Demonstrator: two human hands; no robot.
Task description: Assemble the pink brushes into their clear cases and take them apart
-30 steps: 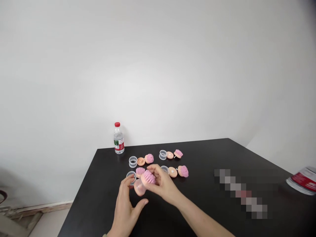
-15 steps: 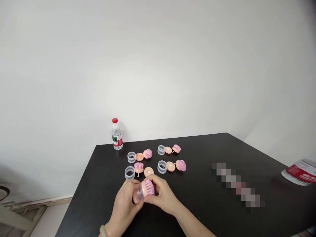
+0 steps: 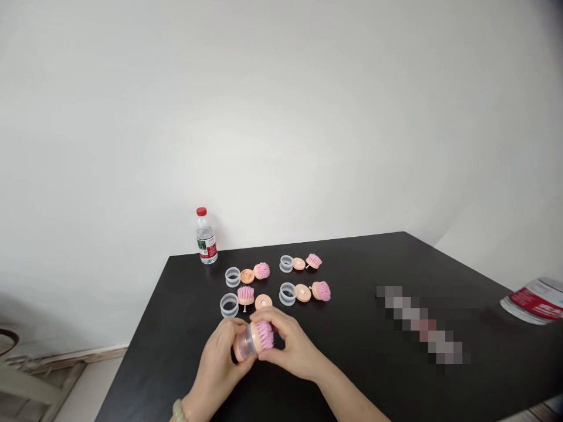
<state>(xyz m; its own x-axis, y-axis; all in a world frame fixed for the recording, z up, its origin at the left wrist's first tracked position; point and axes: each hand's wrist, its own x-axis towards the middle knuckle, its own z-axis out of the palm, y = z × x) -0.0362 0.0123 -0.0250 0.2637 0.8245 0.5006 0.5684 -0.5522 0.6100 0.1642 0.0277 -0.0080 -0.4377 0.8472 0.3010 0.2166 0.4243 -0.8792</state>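
Note:
Between my two hands, above the near part of the black table, is a small round scrub brush with pink bristles, a peach head and base, and a clear middle section. It lies tilted, bristles to the right. My left hand is closed around the peach base end. Fingers and thumb of my right hand grip the bristle end. Just beyond are a clear ring, a pink brush head with a thin stem, and a peach disc partly behind my right fingers.
Farther back lie more sets of clear rings, peach discs and pink brush heads. A water bottle with a red cap stands at the back left. A clear container with a red label is at the right, near a pixelated patch.
Both hands still hold the brush in nearly the same place. My right fingers have shifted slightly around its head. The whole view has moved a little.

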